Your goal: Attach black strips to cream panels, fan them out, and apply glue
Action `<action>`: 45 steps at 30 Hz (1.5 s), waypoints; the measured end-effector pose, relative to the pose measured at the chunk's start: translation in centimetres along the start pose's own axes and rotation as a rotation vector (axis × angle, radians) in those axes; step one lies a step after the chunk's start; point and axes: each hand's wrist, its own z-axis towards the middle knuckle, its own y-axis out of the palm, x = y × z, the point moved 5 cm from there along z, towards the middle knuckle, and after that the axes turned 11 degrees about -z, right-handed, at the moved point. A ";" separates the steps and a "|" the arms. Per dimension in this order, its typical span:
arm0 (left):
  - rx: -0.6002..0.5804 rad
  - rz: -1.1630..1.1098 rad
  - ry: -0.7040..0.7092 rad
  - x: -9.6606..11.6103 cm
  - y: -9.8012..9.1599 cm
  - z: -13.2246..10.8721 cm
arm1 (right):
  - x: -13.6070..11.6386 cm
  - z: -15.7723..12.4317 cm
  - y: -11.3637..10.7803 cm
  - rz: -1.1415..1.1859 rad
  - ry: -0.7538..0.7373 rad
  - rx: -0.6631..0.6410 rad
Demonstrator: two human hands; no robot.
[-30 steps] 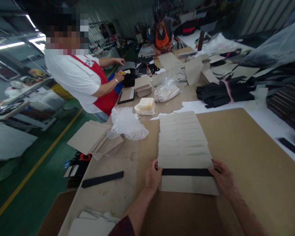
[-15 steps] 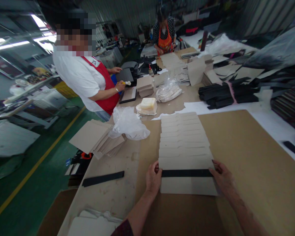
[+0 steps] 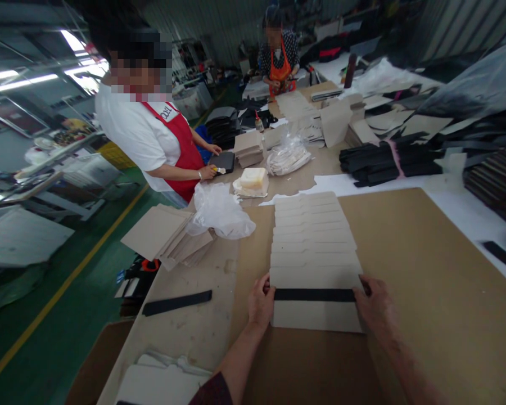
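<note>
A row of overlapping grey card pieces runs away from me on a big brown board. The nearest card carries a black strip across it. My left hand pinches the left end of that strip, fingers curled. At the strip's right end my right hand presses down with bent fingers. Both hands rest on the card's edges.
A loose black strip lies to my left. A plastic bag and stacked cards lie beyond. A person in a red apron works at the left; another in orange stands far back. Black strip bundles sit right.
My right hand has slid a little left along the strip's end. The person in the red apron has laid a dark piece down on the table and leaned in.
</note>
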 end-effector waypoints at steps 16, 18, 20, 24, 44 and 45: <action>-0.088 -0.005 0.033 1.0 -0.4 -0.3 | -2.2 -2.3 -1.8 -0.174 -0.256 0.152; -0.116 -0.033 0.046 1.0 -1.8 -1.6 | -3.4 -4.2 -2.6 -0.158 -0.224 0.150; -0.140 -0.077 0.139 0.8 -4.5 -3.5 | -5.0 -7.2 -2.4 -0.109 -0.135 0.047; 0.038 -0.107 0.359 -3.1 -15.6 -8.0 | -11.1 -16.4 1.1 0.039 -0.077 -0.444; 0.592 0.341 -0.054 -27.4 -31.6 -21.8 | -23.9 -36.8 10.1 0.107 -0.221 -0.583; 0.594 0.344 -0.044 -27.4 -31.7 -21.8 | -23.9 -37.4 10.3 0.158 -0.151 -0.620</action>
